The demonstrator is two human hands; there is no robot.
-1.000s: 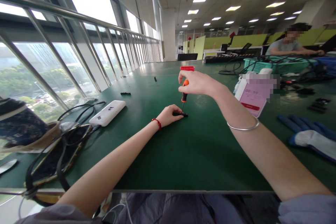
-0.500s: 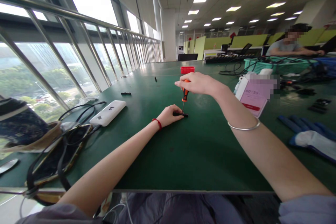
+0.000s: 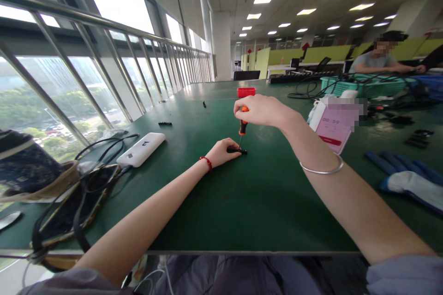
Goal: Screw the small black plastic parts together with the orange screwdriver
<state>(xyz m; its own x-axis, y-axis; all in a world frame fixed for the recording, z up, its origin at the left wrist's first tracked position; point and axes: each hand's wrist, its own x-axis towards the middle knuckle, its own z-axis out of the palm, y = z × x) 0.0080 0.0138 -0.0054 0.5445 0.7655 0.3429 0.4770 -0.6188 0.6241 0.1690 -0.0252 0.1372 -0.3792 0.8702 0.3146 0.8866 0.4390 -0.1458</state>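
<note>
My right hand (image 3: 258, 109) is closed around the top of an orange and black screwdriver (image 3: 243, 128), which stands nearly upright. Its shaft points down to a small black bar-shaped part (image 3: 243, 152) on the green table (image 3: 221, 212). The thumb and fingers of my left hand (image 3: 223, 152) pinch that part from the left and hold it against the tabletop. My fingers hide some of the part, and the exact spot where the screwdriver tip meets it is too small to make out.
A white power bank (image 3: 141, 149) with cables lies left. Small black pieces (image 3: 165, 123) and a red tray (image 3: 246, 92) are farther back. On the right are a phone (image 3: 332, 126), blue-white gloves (image 3: 411, 182) and a teal basket (image 3: 367, 86). A person (image 3: 377, 57) sits beyond.
The fingers of my right hand have curled in around the screwdriver handle, where the front ones stuck out before. My left hand and the black part stay in place.
</note>
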